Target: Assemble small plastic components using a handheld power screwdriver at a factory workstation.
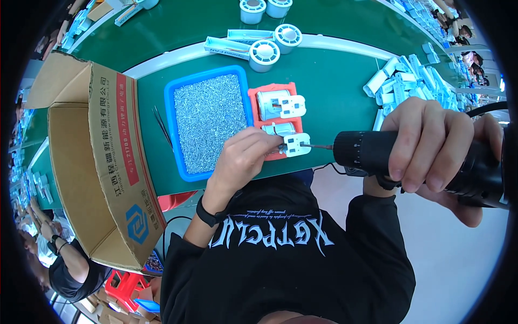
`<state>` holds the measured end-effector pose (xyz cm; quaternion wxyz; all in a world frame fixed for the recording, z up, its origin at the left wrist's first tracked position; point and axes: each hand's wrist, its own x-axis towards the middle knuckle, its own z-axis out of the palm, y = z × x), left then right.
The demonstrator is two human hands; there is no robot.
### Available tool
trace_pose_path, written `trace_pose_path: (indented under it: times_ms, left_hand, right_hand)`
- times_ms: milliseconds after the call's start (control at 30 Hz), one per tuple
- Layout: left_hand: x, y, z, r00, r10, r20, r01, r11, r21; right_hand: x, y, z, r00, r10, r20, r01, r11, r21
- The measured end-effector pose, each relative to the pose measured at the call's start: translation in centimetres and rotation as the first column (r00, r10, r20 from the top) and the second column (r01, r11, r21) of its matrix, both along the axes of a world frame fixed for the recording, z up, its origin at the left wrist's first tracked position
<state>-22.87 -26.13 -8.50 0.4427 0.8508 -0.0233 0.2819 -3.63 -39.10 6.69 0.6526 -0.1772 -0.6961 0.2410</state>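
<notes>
Screwdriver fills the right hand, fingers wrapped — bit pointing left at white bracket by bench near edge. Left hand bunches fingertips leftward of it — hold unclear.

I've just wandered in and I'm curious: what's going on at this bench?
A person's right hand grips a black powered screwdriver, its bit reaching over the nearer white plate. The left hand has its fingertips at that plate's edge; what exactly they grasp is hidden. A second white plate sits farther back in the same orange-red holder. To the left lies a blue tray of small metal pieces.
</notes>
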Motion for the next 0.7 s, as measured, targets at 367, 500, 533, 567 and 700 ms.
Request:
trace_pose_path:
  times_ms: [367, 500, 533, 567, 700]
  left_hand:
    - [-3.5, 5.1, 0.5, 0.920, 0.202, -0.336, -0.112, 0.957, 0.268]
    - [-3.8, 4.9, -0.7, 0.821, 0.189, -0.539, -0.005, 0.946, 0.325]
    - [-3.7, 4.8, -0.8, 0.807, 0.176, -0.564, 0.015, 0.948, 0.318]
    - [-3.7, 5.0, -1.0, 0.807, 0.173, -0.565, 0.014, 0.950, 0.311]
    - [-4.2, 6.2, -1.4, 0.850, 0.158, -0.502, -0.082, 0.982, 0.170]
  right_hand:
    - [0.8, 1.5, -0.1, 0.936, 0.285, 0.206, -0.299, 0.953, 0.044]
    - [-1.1, 0.5, 0.0, 0.981, 0.141, 0.136, -0.141, 0.990, -0.012]
    - [-1.5, 0.2, 0.1, 0.994, 0.046, 0.097, -0.042, 0.998, -0.042]
    - [-1.8, 0.1, 0.2, 0.994, 0.047, 0.097, -0.043, 0.998, -0.049]
    - [-2.4, 0.5, 0.2, 0.995, 0.016, 0.097, -0.005, 0.993, -0.116]
